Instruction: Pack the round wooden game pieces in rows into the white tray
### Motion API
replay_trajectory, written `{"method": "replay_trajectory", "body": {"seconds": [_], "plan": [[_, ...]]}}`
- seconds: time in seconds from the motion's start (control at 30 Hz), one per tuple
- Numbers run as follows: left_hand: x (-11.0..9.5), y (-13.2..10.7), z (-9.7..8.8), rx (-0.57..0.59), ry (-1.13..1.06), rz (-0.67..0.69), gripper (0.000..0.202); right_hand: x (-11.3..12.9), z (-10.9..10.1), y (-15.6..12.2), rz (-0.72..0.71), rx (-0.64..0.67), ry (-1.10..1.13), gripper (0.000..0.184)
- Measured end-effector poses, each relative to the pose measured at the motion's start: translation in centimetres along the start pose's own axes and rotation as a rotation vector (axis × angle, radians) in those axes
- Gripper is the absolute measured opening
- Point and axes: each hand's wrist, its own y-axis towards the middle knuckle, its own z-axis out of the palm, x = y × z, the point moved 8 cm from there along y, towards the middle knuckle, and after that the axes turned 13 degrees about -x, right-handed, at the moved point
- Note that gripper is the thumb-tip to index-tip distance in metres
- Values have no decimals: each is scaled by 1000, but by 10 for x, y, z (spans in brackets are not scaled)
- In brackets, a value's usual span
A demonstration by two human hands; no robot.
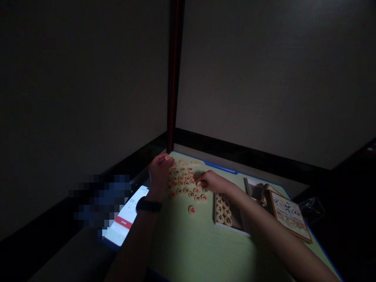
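Round wooden Chinese chess pieces (181, 183) with red or dark characters lie grouped on the far part of a pale green table (188, 246). My left hand (159, 168), with a dark band on its wrist, pinches one chess piece (168, 158) at the group's far left corner. On the group's right side, the closed fingers of my right hand (210, 180) grip a red-marked chess piece (199, 184). One red-marked piece (191, 209) lies apart, nearer to me. Under my right forearm, an open box (233, 230) holds rows of dark-marked pieces (220, 209); the forearm hides part of it.
A lit phone (125, 219) is by my left forearm. At the right stand another tray (253, 186) and a framed, printed lid (289, 213). Two walls meet in a corner behind the table, which has a blue edge (220, 168). The room is dim.
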Motion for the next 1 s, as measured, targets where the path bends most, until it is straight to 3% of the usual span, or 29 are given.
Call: {"method": "replay_trajectory", "body": {"seconds": [0.23, 0.47, 0.57, 0.7, 0.83, 1.0], "plan": [[-1, -1, 1, 13, 54, 14, 36, -6, 0, 2, 113, 8, 172, 43], [-2, -3, 2, 26, 69, -14, 36, -12, 8, 5, 153, 73, 212, 32], [-4, -3, 2, 18, 92, 6, 35, -12, -5, 5, 111, 26, 124, 26], [-4, -3, 2, 24, 112, 7, 35, -14, -19, 2, 103, -15, -173, 22], [-2, -2, 2, 28, 115, 0, 37, -8, -9, -3, 106, 47, -400, 22], [-1, -3, 2, 27, 122, -5, 36, -5, 0, -2, 120, 44, -395, 28]]}}
